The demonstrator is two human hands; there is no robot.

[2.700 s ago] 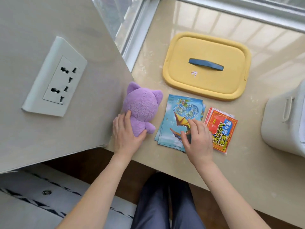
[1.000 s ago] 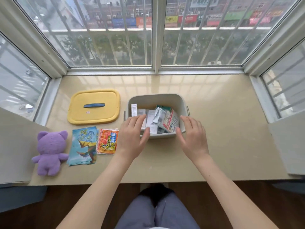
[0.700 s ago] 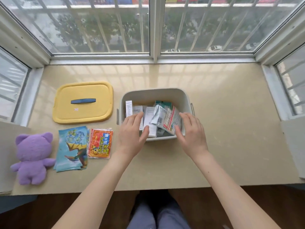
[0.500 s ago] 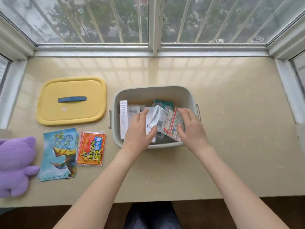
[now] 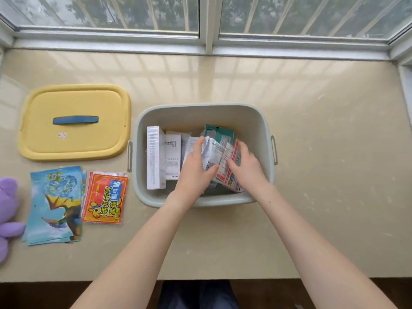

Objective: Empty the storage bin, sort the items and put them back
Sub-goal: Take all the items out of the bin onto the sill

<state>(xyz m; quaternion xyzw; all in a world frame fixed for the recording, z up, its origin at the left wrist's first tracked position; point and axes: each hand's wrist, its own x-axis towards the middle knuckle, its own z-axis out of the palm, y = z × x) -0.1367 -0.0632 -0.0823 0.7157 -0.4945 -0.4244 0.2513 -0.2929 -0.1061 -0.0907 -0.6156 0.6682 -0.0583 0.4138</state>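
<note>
Both hands have sunk deeper into the bin; left hand and right hand each pinch the packets. These are probably light, floppy and slippery, so clamp the bundle's sides.

You've got a glossy beige ledge under a white-framed window, with blurry trees outside.

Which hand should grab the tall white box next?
Probably left. The left hand, holding the crumpled white packet, sits next to the tall white box; the right hand is farther off, pinching the red-and-white packet.
</note>
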